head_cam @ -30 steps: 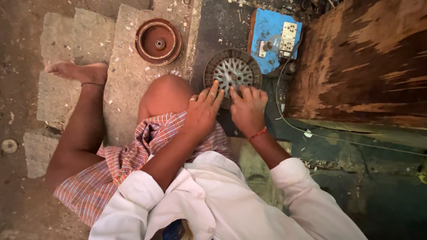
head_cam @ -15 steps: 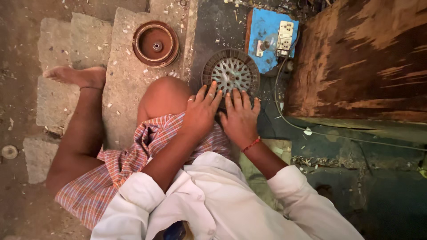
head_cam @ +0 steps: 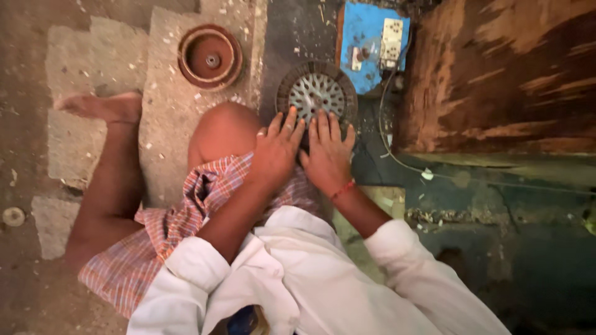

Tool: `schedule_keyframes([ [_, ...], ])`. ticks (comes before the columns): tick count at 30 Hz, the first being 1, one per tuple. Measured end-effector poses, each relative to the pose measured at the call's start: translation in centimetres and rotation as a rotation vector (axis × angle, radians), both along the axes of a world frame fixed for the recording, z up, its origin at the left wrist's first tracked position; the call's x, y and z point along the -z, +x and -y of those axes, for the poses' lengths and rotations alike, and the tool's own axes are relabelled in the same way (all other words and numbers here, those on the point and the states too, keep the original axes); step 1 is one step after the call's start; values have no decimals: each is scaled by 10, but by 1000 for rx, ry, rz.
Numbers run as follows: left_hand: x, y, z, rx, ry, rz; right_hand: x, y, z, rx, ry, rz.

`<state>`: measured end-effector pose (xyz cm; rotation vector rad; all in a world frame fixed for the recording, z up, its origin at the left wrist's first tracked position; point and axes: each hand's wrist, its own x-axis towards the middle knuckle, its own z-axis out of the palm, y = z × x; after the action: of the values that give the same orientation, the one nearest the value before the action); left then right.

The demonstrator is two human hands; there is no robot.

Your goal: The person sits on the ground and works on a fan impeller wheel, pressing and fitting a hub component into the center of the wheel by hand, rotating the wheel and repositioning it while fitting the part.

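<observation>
Wood at the right: one large worn brown board (head_cam: 496,74). Left of it, pale concrete slabs (head_cam: 167,124), a few, with one rust-red round dish (head_cam: 210,57) on top. Up top, one blue switch panel (head_cam: 369,43), one thin cable (head_cam: 388,142) trailing down from it.

On the dark floor just below the panel and in front of the bent knee, one round finned metal disc (head_cam: 316,93). Two hands on its near edge: left hand (head_cam: 276,149) and right hand (head_cam: 326,155), side by side, palms down, fingers spread and flat, neither clenched nor gripping. One red thread (head_cam: 343,189) around the right wrist.

Seemingly pressing or steadying the disc against the floor. Any further move calls for even pressure from both palms, and for fingertips kept clear of the fins.

Far left, one small pale ring (head_cam: 12,216).
</observation>
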<state>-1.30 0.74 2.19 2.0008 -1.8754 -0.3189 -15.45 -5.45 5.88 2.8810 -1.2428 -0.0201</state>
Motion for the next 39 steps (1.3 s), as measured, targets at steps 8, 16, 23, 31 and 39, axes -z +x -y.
schedule_keyframes([
  [8,-1,1,2,14,24,23,0,3,16,26,12,-15],
  [16,-2,2,3,23,54,32,-16,-31,36,-185,14,22],
  [23,0,1,-1,10,7,-19,-12,-31,39,-168,72,44],
  [31,-1,1,0,0,-35,-9,-5,-40,49,-237,53,165],
  [39,-5,2,-1,-13,-36,-19,1,-42,66,-297,42,151],
])
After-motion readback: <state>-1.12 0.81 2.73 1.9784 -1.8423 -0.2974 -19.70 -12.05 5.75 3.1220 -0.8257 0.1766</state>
